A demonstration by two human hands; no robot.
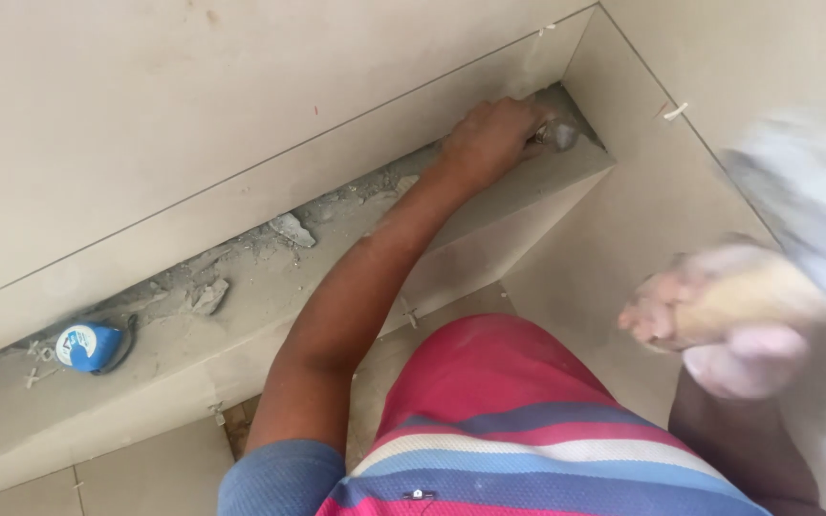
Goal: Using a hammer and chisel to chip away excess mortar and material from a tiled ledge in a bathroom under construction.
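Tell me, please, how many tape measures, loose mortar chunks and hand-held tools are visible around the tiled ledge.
Tape measure, blue and white: 1
Larger mortar chunks on the ledge: 2
Metal tool in left hand: 1
Wooden-handled tool in right hand, blurred: 1
Total: 5

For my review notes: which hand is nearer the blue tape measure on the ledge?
Left. The left hand is farther along the same ledge as the blue tape measure; the right hand, blurred, is off beyond the ledge's far end.
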